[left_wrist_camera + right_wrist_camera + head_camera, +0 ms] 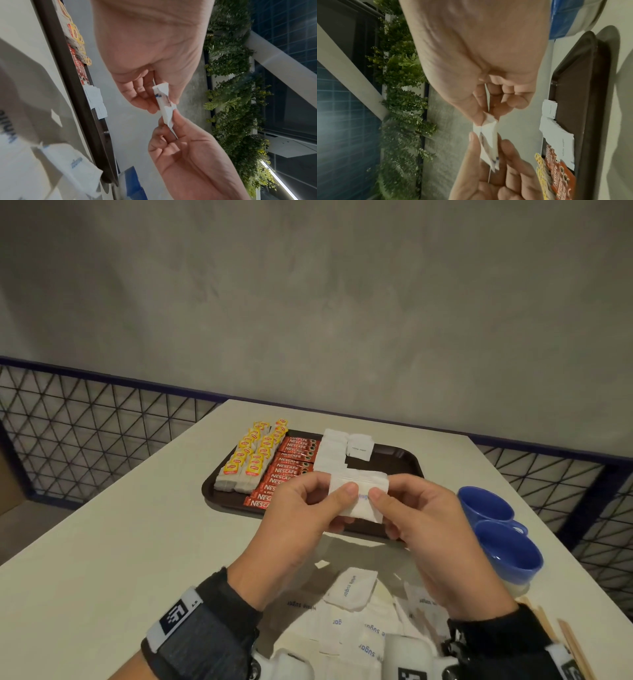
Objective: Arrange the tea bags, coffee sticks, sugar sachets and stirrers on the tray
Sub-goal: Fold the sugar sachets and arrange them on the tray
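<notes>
My left hand (322, 498) and right hand (387, 498) together pinch a small stack of white sugar sachets (359, 491) just above the near edge of the dark brown tray (400, 460). In the left wrist view the stack of sugar sachets (165, 106) shows edge-on between both thumbs and fingers. On the tray lie yellow-tagged tea bags (246, 463) at the left, red coffee sticks (291, 463) beside them, then a row of sugar sachets (334, 450). Loose sugar sachets (352, 590) lie on the table below my wrists. Wooden stirrers (565, 642) lie at the near right.
Two blue cups (489, 508) stand on the white table right of the tray. The tray's right part is bare. A wire-mesh railing (85, 422) runs behind the table, with a grey wall beyond.
</notes>
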`<state>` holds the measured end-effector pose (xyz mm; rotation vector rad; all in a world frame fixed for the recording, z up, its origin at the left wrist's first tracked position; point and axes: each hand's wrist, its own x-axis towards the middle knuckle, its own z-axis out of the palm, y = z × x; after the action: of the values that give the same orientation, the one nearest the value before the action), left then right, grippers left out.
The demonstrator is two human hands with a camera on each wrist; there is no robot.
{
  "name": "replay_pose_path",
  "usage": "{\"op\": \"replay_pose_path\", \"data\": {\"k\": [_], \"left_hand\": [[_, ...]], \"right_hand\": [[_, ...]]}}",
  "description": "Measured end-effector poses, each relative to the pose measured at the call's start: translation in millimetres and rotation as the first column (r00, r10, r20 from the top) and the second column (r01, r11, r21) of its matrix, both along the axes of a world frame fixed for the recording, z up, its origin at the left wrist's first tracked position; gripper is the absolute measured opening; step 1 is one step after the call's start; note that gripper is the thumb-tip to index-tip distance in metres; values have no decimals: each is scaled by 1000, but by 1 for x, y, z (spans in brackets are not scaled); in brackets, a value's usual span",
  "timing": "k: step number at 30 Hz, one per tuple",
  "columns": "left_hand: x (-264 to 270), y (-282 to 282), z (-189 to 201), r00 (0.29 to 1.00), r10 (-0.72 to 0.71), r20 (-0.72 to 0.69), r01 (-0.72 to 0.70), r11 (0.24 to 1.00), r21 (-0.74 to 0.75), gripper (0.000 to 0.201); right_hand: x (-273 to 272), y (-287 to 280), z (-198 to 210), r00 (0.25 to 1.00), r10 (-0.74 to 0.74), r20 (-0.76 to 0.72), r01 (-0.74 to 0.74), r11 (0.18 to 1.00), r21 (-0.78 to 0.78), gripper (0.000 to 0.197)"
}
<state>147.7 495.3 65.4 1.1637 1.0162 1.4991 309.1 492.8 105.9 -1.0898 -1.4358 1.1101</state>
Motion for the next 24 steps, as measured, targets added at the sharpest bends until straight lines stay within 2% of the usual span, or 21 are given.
{"op": "replay_pose_path", "data": {"k": [2, 4, 6, 8, 10, 13, 17, 20, 24], "left_hand": [[-3, 4, 1, 997, 58, 60, -55, 997, -44, 14], [-7, 8, 1, 989, 90, 113, -80, 993, -92, 14], [-10, 12, 1, 987, 92, 130, -74, 988, -133, 17], [-13, 15, -1, 988, 81, 129, -60, 985, -163, 22], [-17, 19, -3, 987, 83, 139, -56, 981, -185, 24], [-23, 26, -10, 979, 116, 168, -81, 975, -206, 24], [-29, 35, -12, 968, 146, 205, -101, 972, -213, 24], [-33, 38, -11, 963, 170, 211, -122, 968, -219, 24], [-32, 38, -6, 953, 165, 253, -105, 967, -233, 22]], "right_hand": [[0, 12, 11, 997, -74, -24, 74, 997, 2, 9], [1, 40, 25, 983, -135, -126, 132, 991, -30, 7], [0, 82, 37, 957, -170, -236, 140, 980, -138, 9], [-3, 126, 44, 952, -169, -255, 112, 968, -224, 7], [-9, 165, 38, 975, -154, -161, 107, 958, -266, 2], [-16, 213, 15, 987, -151, 60, 162, 943, -292, 14], [-13, 257, -13, 891, -162, 425, 289, 923, -255, 31], [-6, 280, -29, 845, -161, 510, 339, 899, -279, 28], [-7, 297, -47, 797, -63, 600, 319, 889, -330, 29]]}}
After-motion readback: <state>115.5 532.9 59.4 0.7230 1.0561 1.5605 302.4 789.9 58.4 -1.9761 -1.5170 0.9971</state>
